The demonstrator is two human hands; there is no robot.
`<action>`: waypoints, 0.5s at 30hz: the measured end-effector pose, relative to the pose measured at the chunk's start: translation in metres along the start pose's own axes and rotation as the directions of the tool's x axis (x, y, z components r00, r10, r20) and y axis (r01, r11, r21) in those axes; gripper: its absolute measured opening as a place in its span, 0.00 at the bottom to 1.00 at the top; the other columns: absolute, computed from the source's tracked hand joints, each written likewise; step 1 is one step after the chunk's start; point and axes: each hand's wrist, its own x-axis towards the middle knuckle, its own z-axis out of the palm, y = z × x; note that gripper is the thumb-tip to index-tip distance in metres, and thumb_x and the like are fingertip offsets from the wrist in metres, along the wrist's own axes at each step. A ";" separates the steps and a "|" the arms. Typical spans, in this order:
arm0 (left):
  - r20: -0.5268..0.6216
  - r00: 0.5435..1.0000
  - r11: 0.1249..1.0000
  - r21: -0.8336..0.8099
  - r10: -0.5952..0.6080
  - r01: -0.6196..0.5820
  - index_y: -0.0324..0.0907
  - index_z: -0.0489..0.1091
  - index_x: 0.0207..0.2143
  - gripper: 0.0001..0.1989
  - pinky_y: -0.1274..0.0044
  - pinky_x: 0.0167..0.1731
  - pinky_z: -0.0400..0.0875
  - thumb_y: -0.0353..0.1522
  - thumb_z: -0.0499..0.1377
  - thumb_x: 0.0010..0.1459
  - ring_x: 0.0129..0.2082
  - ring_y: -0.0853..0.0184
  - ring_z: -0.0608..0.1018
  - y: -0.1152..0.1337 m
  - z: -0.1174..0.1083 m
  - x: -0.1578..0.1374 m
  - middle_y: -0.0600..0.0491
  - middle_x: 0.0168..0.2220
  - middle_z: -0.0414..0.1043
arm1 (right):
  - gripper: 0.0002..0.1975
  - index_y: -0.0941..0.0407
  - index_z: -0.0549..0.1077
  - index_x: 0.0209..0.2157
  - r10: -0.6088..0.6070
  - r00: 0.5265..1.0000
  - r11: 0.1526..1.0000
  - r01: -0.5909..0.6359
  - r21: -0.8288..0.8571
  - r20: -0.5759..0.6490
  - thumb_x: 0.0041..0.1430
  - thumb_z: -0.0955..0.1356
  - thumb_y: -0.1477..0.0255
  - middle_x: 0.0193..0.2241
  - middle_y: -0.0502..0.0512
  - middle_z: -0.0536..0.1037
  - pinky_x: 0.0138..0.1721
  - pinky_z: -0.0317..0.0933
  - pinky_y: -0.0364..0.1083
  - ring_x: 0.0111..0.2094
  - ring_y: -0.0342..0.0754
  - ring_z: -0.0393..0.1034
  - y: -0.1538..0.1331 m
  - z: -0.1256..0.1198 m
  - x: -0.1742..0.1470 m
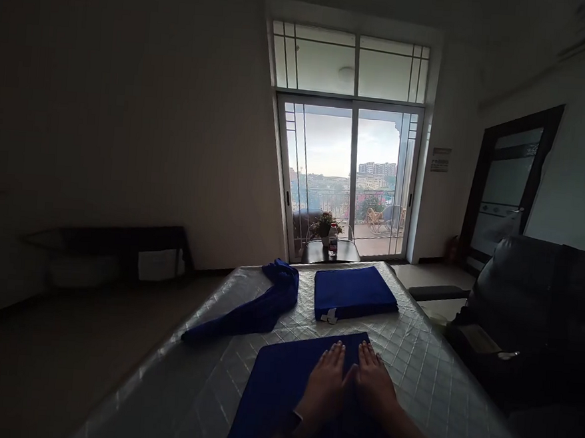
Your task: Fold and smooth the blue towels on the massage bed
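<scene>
Both hands are lying flat, side by side, on the blue cloth (281, 385) that is spreading across the near part of the quilted mattress (422, 368). The left hand (325, 381) is pressing palm down with fingers stretched toward the cloth's far edge, and the right hand (374, 378) is doing the same just beside it, thumbs nearly touching. Neither hand is gripping anything; fingers are open and extended, resting on the fabric.

Farther up the mattress, a folded blue stack (352, 292) is sitting neat and square (a small white tag is showing at its near left corner). To its left, a crumpled blue cloth (259, 303) is trailing in a long twisted heap toward the mattress's left edge, apart from the stack.

Beyond the mattress, a small dark table (330, 252) is carrying a potted plant (326, 225) and a bottle (333, 238), right in front of the glass balcony doors (348, 176). On the right a dark leather sofa (531, 309) is sitting close by the mattress. The room is looking dim, with daylight coming only through the doors.
</scene>
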 end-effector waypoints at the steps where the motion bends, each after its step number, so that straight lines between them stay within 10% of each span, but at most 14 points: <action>1: 0.008 0.999 0.999 -0.026 0.037 -0.037 0.35 0.53 0.73 0.41 0.60 0.72 0.53 0.53 0.32 0.72 0.74 0.55 0.56 0.015 0.006 0.002 0.42 0.74 0.52 | 0.33 0.64 0.54 0.73 -0.018 1.000 1.000 0.018 -0.015 0.006 0.70 0.53 0.68 0.74 0.61 0.50 0.74 0.39 0.56 0.75 0.55 0.42 0.001 0.000 0.000; 6: 0.023 1.000 0.997 -0.069 0.016 -0.015 0.35 0.53 0.73 0.40 0.58 0.73 0.50 0.52 0.33 0.73 0.75 0.55 0.53 0.021 0.015 -0.003 0.42 0.74 0.51 | 0.33 0.68 0.52 0.72 -0.033 0.999 0.999 0.033 -0.041 0.011 0.71 0.51 0.68 0.74 0.64 0.49 0.74 0.39 0.55 0.75 0.54 0.40 0.002 0.000 0.000; 15: 0.013 0.959 0.958 0.051 -0.285 0.284 0.28 0.47 0.74 0.43 0.58 0.73 0.47 0.53 0.34 0.72 0.76 0.54 0.49 -0.120 -0.022 -0.059 0.40 0.76 0.43 | 0.34 0.69 0.49 0.73 0.008 0.998 1.000 -0.009 0.003 0.058 0.72 0.50 0.65 0.75 0.64 0.46 0.74 0.37 0.55 0.76 0.53 0.38 -0.003 -0.009 -0.001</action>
